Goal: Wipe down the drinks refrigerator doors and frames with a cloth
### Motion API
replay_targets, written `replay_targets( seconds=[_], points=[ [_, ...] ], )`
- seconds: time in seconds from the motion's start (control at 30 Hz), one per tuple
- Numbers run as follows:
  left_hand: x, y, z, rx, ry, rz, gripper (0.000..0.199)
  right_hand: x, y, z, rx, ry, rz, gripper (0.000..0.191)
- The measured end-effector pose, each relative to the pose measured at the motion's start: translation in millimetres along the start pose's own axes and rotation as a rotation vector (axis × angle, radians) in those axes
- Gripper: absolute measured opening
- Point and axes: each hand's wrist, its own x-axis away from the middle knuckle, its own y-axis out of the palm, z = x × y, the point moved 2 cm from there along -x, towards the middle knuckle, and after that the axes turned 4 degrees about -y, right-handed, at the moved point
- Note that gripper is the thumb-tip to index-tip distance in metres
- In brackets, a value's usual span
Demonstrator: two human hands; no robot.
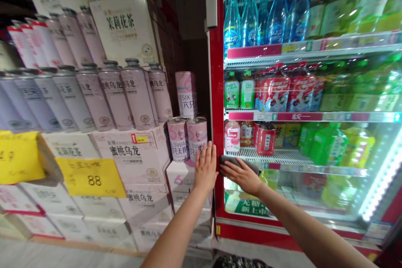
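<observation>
My left hand is raised with its fingers extended at the left edge of the red fridge frame, in front of the pink cans; whether the palm touches the frame is hidden. A dark grey cloth lies under my right hand. This hand presses the cloth flat against the fridge's glass door, close to the red frame, with fingers stretched over it. Part of the cloth shows above the fingers and past the hand's right side.
Lit fridge shelves hold blue bottles, red drink packs and green bottles. At left, stacked cartons carry rows of tall pale cans. Yellow price signs hang on the cartons. Grey floor runs along the bottom.
</observation>
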Motion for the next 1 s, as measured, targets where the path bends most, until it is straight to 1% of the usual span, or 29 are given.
replay_targets(
  seconds=[0.03,0.07,0.1,0.13,0.17,0.23,0.27,0.3,0.33,0.37,0.4,0.47,0.5,0.53,0.57,0.6,0.7,0.73,0.8,0.83,0.87,0.93,1.0],
  points=[
    [2,1.5,1,-0.004,0.007,-0.004,0.113,6,2,-3,-0.016,-0.062,-0.012,0.043],
    [3,2.3,2,-0.007,0.008,-0.002,0.114,8,0,-1,-0.026,-0.098,-0.024,0.042],
    [3,2.4,3,-0.008,0.005,0.005,0.116,7,-4,6,-0.027,-0.101,-0.037,0.043],
    [2,2.0,5,-0.007,-0.001,0.015,0.118,4,-11,18,-0.018,-0.067,-0.047,0.045],
    [0,1.2,6,-0.003,-0.008,0.028,0.12,-1,-20,33,0.0,0.002,-0.051,0.047],
    [-5,-0.5,10,0.013,-0.014,0.047,0.123,-7,-37,60,0.055,0.2,-0.043,0.054],
    [-7,-1.1,13,0.025,-0.008,0.053,0.124,-5,-43,68,0.079,0.289,-0.033,0.056],
    [-10,-1.3,16,0.038,0.0,0.057,0.124,0,-46,71,0.097,0.346,-0.025,0.058],
    [-11,-1.1,19,0.049,0.008,0.061,0.123,9,-45,68,0.104,0.358,-0.024,0.058],
    [-12,-0.5,22,0.057,0.014,0.064,0.122,21,-42,61,0.101,0.322,-0.029,0.057],
    [-12,0.4,26,0.062,0.02,0.066,0.122,34,-38,51,0.089,0.247,-0.039,0.055],
    [-11,2.9,32,0.063,0.035,0.065,0.12,57,-29,33,0.058,0.041,-0.055,0.048],
    [-11,4.3,35,0.061,0.046,0.061,0.119,64,-27,28,0.043,-0.049,-0.06,0.045],
    [-11,5.7,38,0.058,0.06,0.056,0.117,68,-28,29,0.033,-0.106,-0.064,0.043],
    [-12,7.0,42,0.054,0.072,0.051,0.116,68,-31,34,0.029,-0.116,-0.07,0.042],
    [-14,8.3,45,0.049,0.08,0.047,0.114,65,-36,44,0.033,-0.078,-0.079,0.044],
    [-22,12.1,56,0.035,0.09,0.036,0.113,55,-53,76,0.09,0.191,-0.076,0.055],
    [-25,13.6,60,0.03,0.091,0.033,0.114,55,-56,81,0.115,0.278,-0.059,0.059],
    [-30,16.7,67,0.023,0.091,0.033,0.117,67,-54,76,0.15,0.384,-0.021,0.061],
    [-31,18.1,71,0.02,0.088,0.037,0.117,75,-50,68,0.153,0.39,-0.012,0.06],
    [-32,19.3,73,0.02,0.084,0.043,0.117,85,-45,58,0.143,0.363,-0.015,0.059],
    [-32,20.8,77,0.023,0.076,0.056,0.116,99,-37,41,0.091,0.241,-0.048,0.056],
    [-32,21.5,80,0.029,0.075,0.069,0.116,104,-37,39,0.026,0.123,-0.087,0.054]
  ],
)
